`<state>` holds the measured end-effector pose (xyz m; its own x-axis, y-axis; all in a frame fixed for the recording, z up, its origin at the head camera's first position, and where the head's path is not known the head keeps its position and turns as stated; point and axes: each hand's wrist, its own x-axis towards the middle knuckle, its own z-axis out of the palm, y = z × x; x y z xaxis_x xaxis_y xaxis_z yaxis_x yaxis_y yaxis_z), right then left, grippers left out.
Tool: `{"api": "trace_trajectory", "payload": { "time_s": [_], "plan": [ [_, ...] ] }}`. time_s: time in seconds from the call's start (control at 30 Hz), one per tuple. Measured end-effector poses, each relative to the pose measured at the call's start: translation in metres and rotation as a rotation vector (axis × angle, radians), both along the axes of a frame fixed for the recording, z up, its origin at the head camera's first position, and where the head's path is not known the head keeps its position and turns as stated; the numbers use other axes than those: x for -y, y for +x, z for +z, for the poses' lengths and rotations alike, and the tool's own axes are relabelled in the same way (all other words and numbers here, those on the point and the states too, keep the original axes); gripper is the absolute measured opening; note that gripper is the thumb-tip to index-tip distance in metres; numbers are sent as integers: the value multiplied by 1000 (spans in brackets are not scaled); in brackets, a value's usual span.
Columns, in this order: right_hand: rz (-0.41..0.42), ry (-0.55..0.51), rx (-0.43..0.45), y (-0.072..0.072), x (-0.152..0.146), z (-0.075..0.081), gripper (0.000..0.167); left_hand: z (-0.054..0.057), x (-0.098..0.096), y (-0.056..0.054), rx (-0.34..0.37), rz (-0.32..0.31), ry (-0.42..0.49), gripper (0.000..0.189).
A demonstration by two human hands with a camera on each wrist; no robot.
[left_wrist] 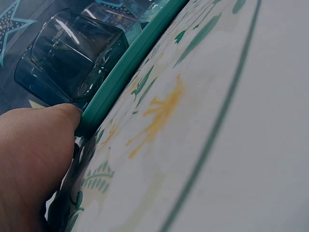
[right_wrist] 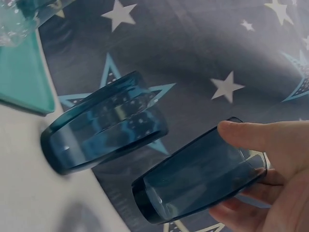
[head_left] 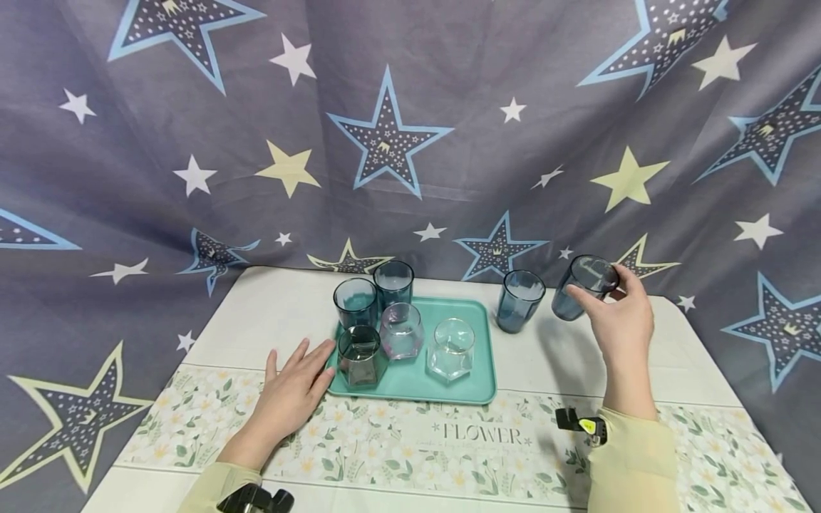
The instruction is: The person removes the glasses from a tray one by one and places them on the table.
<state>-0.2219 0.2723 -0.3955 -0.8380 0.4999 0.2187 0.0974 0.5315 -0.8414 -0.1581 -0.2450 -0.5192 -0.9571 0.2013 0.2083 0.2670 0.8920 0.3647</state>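
Note:
My right hand [head_left: 622, 320] grips a blue glass tumbler [head_left: 577, 292] near its rim, with the thumb on one side and fingers round the other. In the right wrist view this tumbler [right_wrist: 193, 174] is tilted. Just left of it, a second blue tumbler [head_left: 518, 306] stands on the table. My left hand [head_left: 291, 388] lies with spread, fairly straight fingers at the left edge of a teal tray [head_left: 410, 392]; its thumb [left_wrist: 65, 116] touches the tray's rim in the left wrist view. Closest to that hand on the tray is a dark grey glass [head_left: 360, 360].
Behind the grey glass on the tray are two blue tumblers [head_left: 355, 303], a pinkish faceted glass [head_left: 402, 331] and, to the right, a clear faceted glass [head_left: 452, 353]. A white tablecloth [head_left: 680, 356] with a floral band covers the table. A star-patterned curtain [head_left: 474, 178] hangs close behind.

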Motion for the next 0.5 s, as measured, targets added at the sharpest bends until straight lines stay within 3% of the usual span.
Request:
{"api": "trace_trajectory", "payload": {
  "time_s": [0.5],
  "plan": [
    [86,39,58,-13,2,-25,92,-2,1,1,-21,-9,0,54]
  ]
}}
